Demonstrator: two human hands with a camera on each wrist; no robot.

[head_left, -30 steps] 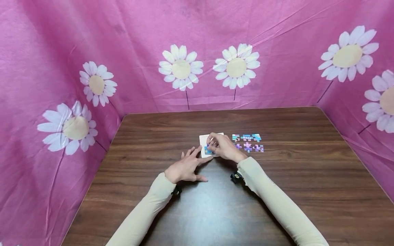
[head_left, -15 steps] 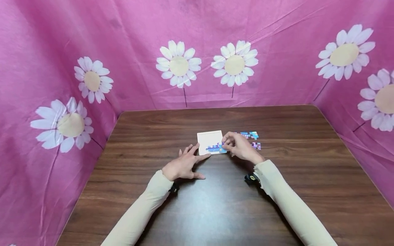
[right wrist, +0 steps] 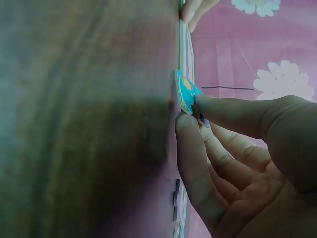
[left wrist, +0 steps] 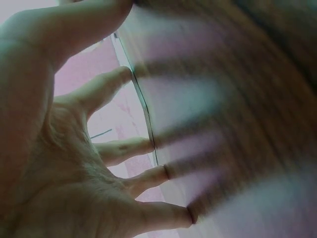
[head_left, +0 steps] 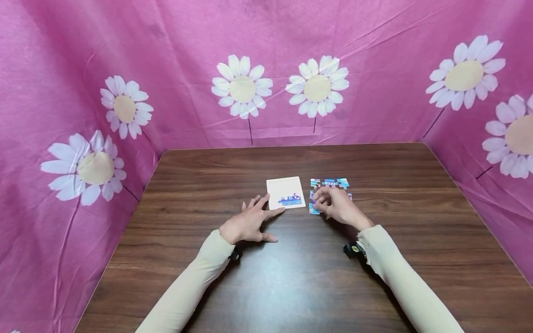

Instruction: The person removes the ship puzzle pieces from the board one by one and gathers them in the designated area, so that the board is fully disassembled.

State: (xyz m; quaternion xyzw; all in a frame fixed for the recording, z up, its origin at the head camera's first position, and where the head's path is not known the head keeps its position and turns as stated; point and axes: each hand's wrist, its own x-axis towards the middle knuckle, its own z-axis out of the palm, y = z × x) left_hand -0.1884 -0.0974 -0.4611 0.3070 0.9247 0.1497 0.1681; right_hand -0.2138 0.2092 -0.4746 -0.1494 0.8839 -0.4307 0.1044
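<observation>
In the head view a white square puzzle board [head_left: 280, 186] lies on the table, with a strip of blue and purple picture along its lower part. My left hand [head_left: 248, 225] has its fingers spread, the fingertips touching the board's left and lower edges. To the right of the board, my right hand [head_left: 340, 206] pinches a blue puzzle piece [head_left: 314, 209] between thumb and finger, low at the table. The right wrist view shows an orange mark on this piece [right wrist: 185, 91]. Several other puzzle pieces [head_left: 342, 183] lie under and behind the right hand, which partly hides them.
The brown wooden table [head_left: 200, 185] ends at the back and sides against a pink curtain [head_left: 183, 69] printed with white daisies. Its bare wood shows to the left and in front of the board.
My right hand has moved from over the board rightward to the loose pieces, carrying the blue puzzle piece. The left hand has stayed at the board's edge.
</observation>
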